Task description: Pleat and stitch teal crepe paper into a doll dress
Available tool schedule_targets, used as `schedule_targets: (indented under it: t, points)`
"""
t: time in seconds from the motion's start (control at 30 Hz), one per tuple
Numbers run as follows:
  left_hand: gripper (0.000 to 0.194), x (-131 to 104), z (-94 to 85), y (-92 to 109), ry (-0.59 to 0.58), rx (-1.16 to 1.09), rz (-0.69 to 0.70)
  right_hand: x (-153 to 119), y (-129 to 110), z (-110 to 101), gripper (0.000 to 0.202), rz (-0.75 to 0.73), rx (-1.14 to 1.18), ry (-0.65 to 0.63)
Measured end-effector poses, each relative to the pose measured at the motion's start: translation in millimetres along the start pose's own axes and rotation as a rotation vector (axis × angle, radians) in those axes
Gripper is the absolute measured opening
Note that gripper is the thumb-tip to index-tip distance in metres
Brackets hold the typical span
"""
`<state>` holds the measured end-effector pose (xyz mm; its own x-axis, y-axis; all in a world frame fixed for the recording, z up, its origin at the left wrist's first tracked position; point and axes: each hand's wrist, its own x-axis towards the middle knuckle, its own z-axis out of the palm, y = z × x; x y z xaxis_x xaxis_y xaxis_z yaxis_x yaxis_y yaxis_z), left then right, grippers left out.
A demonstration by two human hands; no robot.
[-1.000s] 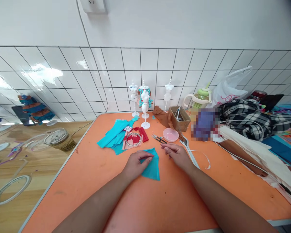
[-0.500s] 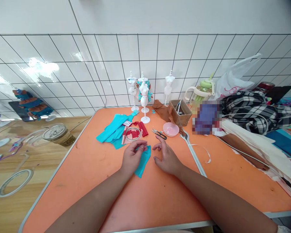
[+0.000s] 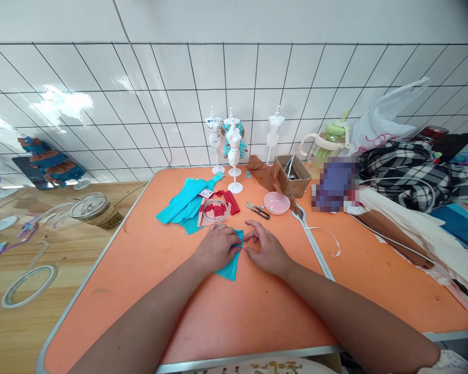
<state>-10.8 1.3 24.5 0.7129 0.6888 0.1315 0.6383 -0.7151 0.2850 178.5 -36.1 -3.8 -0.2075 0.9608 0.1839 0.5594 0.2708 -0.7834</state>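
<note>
Small turquoise fabric piece (image 3: 229, 271) lies on the orange tabletop (image 3: 218, 322), partly under the left hand (image 3: 216, 248). Left fingers curled over it; can't tell from here if they're pinching. Right hand (image 3: 268, 253) loosely spread at its right edge, contact unclear. Black-handled metal snips (image 3: 258, 211) beyond.

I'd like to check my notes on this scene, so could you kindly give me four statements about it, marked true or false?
1. The left hand touches a turquoise cloth piece. True.
2. The right hand holds the snips. False: they lie on the orange table.
3. The pink bowl is to the right of the snips. True.
4. The foremost white dress form lies flat. False: it stands upright.
</note>
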Motion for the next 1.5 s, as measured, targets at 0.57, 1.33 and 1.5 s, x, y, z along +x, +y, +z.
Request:
schedule_targets:
  t: [0.57, 1.33, 1.5]
  points:
    - [0.019, 1, 6.0, 0, 0.021, -0.104, -0.081, 6, 6, 6, 0.063, 0.111, 0.079, -0.039]
    - [0.015, 0, 10.9, 7, 0.068, -0.108, -0.070, 8, 7, -11, 0.013, 0.048, -0.072, -0.073]
    - [0.012, 0, 12.3, 7, 0.070, -0.118, -0.081, 8, 8, -10, 0.013, 0.053, -0.109, -0.093]
